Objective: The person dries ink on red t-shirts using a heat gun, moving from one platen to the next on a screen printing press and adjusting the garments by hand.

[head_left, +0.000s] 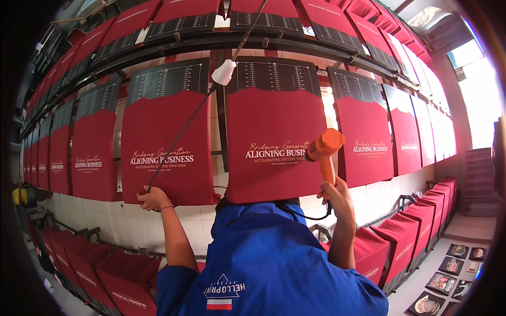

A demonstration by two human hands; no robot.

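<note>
My right hand (341, 199) is wrapped round the handle of an orange heat gun (328, 152). Its dark nozzle points left, over the right end of the white and gold print on a red T-shirt (274, 121). That shirt is stretched on a dark board (271, 76) with white ruler marks. Down at the lower edge of the neighbouring red shirt (163, 126), my left hand (154, 199) is closed on a black cord (182, 130). The cord runs up to a white socket (224, 72) hanging from a line overhead. Another black lead loops below the heat gun.
Rows of boards with matching red shirts (95, 137) stretch away on both sides, with another row beyond a dark rail (174, 48). Behind me stand more shirt-covered boards (395, 247). Printed pictures (441, 283) lie on the floor at lower right, near purple steps (482, 181).
</note>
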